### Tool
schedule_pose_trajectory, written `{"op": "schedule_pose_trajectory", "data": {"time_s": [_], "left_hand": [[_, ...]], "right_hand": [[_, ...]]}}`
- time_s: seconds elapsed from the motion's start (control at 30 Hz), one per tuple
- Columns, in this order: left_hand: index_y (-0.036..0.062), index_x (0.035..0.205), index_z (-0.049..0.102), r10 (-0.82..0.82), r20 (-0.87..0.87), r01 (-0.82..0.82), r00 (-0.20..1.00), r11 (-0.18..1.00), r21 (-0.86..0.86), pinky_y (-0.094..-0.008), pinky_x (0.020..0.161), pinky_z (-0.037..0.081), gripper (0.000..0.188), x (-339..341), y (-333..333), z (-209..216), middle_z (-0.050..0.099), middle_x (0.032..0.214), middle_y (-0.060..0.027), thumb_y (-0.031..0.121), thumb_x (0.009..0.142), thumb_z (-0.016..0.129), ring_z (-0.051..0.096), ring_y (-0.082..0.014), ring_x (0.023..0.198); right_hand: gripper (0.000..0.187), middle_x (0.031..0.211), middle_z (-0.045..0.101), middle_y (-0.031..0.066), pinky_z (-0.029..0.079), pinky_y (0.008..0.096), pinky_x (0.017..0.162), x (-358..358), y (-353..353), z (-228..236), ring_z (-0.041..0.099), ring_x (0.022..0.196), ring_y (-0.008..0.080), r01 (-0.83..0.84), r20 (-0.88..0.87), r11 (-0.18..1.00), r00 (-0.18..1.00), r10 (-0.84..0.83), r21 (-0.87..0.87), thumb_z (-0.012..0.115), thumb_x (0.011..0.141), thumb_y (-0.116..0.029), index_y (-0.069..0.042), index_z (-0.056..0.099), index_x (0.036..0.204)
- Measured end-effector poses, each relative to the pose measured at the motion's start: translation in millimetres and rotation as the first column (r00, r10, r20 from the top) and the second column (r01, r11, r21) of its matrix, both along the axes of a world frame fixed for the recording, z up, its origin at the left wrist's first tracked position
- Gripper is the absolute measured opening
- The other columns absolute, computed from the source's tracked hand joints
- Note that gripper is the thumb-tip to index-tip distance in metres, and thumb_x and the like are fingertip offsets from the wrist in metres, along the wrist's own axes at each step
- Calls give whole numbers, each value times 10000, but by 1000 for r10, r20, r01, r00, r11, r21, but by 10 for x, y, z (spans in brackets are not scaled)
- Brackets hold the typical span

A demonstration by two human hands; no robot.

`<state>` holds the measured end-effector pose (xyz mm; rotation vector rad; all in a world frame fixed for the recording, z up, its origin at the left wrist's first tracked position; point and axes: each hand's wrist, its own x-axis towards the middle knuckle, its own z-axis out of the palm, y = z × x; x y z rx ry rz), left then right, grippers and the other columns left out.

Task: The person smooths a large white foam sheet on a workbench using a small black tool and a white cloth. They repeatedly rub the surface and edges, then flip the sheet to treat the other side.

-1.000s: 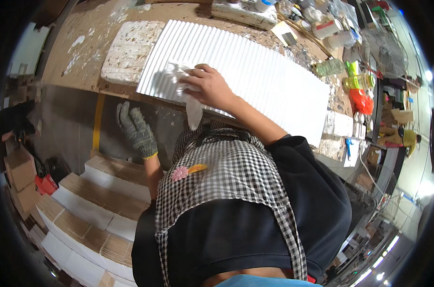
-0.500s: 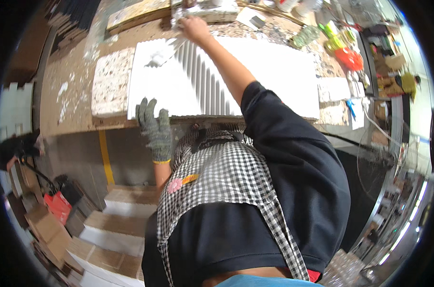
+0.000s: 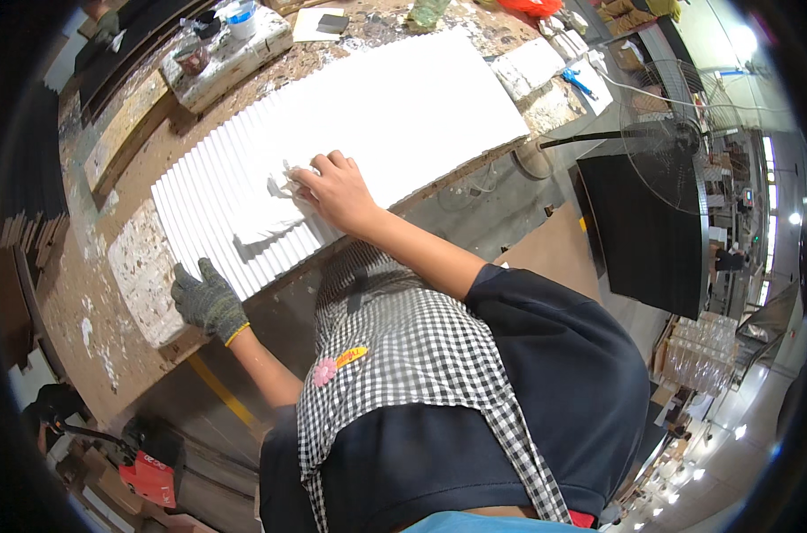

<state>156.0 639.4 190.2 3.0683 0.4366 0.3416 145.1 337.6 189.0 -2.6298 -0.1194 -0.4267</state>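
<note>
A large white ribbed panel [image 3: 439, 98] lies across the worktable, its ridges showing along the left part. My bare right hand [image 3: 339, 194] is over the panel's near middle, its fingers closed on a bunched white cloth [image 3: 270, 216]. The cloth rests on the ridges, with one end trailing left. My left hand [image 3: 210, 304] wears a grey knit glove with a yellow cuff. It lies at the panel's near left corner, fingers apart, beside a paint-spotted white block [image 3: 141, 266] under that end.
At the back left, a white block [image 3: 235, 67] bears a dark cup [image 3: 191, 59] and a blue-and-white tub [image 3: 241, 19]. A wooden beam [image 3: 128, 138] lies beside it. A blue tool [image 3: 579, 83] rests at the right. A standing fan [image 3: 661, 138] is beyond the table's right end.
My right hand has come back from the cups at the far side and now grips the cloth on the panel. My left hand has shifted along the left edge. The view has turned.
</note>
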Motion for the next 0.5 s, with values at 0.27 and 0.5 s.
{"op": "schedule_pose_trajectory", "data": {"time_s": [0.27,0.5], "left_hand": [[112,1326,624,-2,101,0,995,1000,20,-522,958,490,514,-30,-17,-134,607,1276,-190,490,979,605,604,-393,1128],[85,1262,674,-35,159,37,987,999,-11,-511,974,485,464,5,-5,-168,628,1258,-176,437,960,652,604,-374,1146]], "right_hand": [[251,1049,654,118,486,527,846,2047,-17,-406,617,1054,331,165,30,985,986,-163,-56,701,832,-274,-157,713,1054],[271,897,709,115,530,432,866,1895,-235,-310,676,943,302,109,60,808,983,-176,579,704,843,-325,-125,783,1007]]}}
